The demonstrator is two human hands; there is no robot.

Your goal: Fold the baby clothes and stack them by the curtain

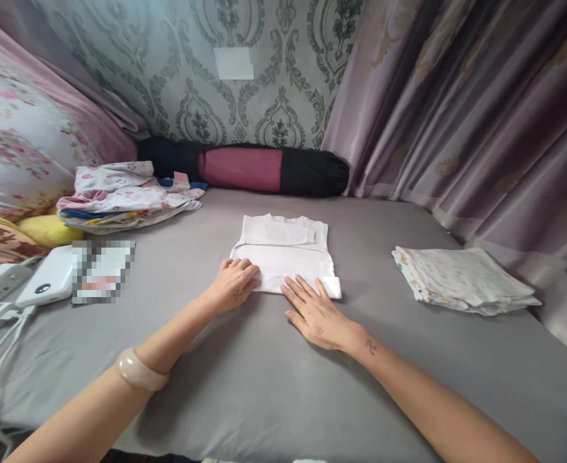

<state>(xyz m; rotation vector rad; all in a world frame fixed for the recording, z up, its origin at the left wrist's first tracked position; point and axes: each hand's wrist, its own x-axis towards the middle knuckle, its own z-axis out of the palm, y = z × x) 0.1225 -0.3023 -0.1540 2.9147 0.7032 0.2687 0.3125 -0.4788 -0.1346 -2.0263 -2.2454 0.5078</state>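
Grey bed sheet (245, 386) spans the whole work surface. Purple curtain (481, 116) hangs along its right side; a black and red bolster (245, 168) lies at the far edge. Pile of printed clothes (129, 196) sits far left; stack of folded cloths (461, 280) sits well right. White garment (288, 254) lies folded flat at centre. My left hand (235, 283) rests on its near-left corner, fingers curled, clamping nothing. My right hand (315, 312) lies flat, fingers spread apart, fingertips on its near edge. White power bank (47, 281) lies at the left.
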